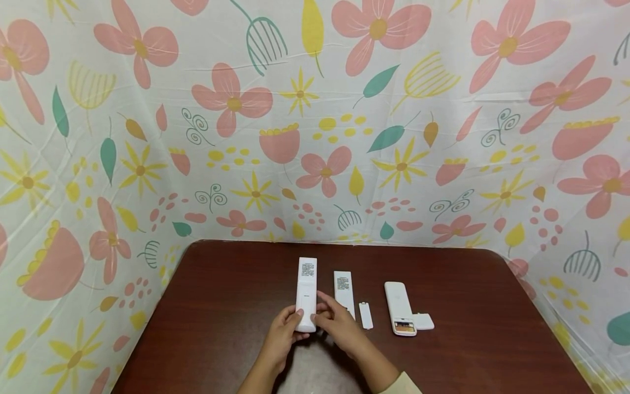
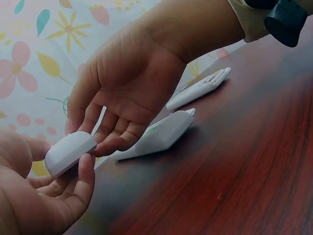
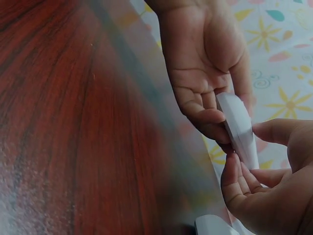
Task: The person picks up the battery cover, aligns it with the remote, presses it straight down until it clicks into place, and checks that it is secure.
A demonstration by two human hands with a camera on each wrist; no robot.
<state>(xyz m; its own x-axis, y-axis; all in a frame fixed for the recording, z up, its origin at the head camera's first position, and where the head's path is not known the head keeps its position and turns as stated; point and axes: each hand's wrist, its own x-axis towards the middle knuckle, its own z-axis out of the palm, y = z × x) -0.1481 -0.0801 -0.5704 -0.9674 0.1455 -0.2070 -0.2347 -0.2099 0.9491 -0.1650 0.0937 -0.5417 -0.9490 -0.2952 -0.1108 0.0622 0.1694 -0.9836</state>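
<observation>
A white remote control (image 1: 307, 287) is held back side up above the near part of the table, with a printed label at its far end. My left hand (image 1: 283, 334) grips its near end from the left, thumb on top and fingers beneath. From the right, my right hand (image 1: 342, 325) pinches the same end. In the right wrist view, the right thumb touches the remote's (image 3: 239, 129) side and the fingers curl beneath. A second white remote (image 1: 344, 287) with a label lies just right of my right hand, partly hidden by it.
A loose white battery cover (image 1: 366, 316) lies right of the second remote. Farther right is a third white remote (image 1: 397, 301), its battery compartment uncovered with batteries (image 1: 404, 326) showing, and another white cover (image 1: 424, 321) against it. Flowered cloth (image 1: 325, 109) hangs around the dark wooden table (image 1: 206, 306).
</observation>
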